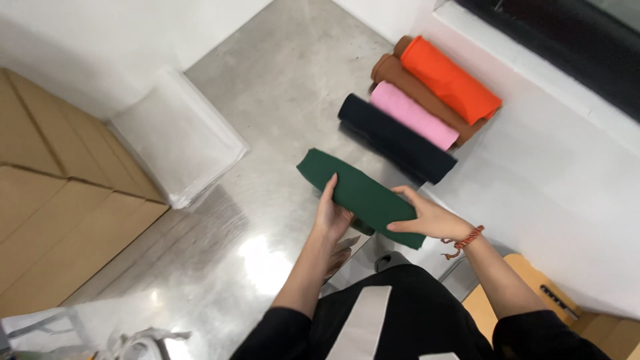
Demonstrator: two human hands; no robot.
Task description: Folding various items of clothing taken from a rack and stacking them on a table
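Both hands hold a rolled dark green cloth (360, 195) just above a shiny steel surface (267, 120). The left hand (331, 215) grips its near side from below; the right hand (430, 217), with a red cord bracelet (467, 239) at the wrist, lies over its right end. Just beyond the hands lie four more rolls against a white wall: navy (397, 138), pink (413, 115), brown (400, 77) and orange (450, 79). Left of the hands sit a stack of clear bags (177, 137) and cardboard boxes (60, 200).

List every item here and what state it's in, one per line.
Green cloth roll: rolled, held off the table in both hands.
Left hand: gripping the roll's near side.
Right hand: gripping its end.
Black roll, pink roll, brown roll, orange roll: rolled, lying side by side.
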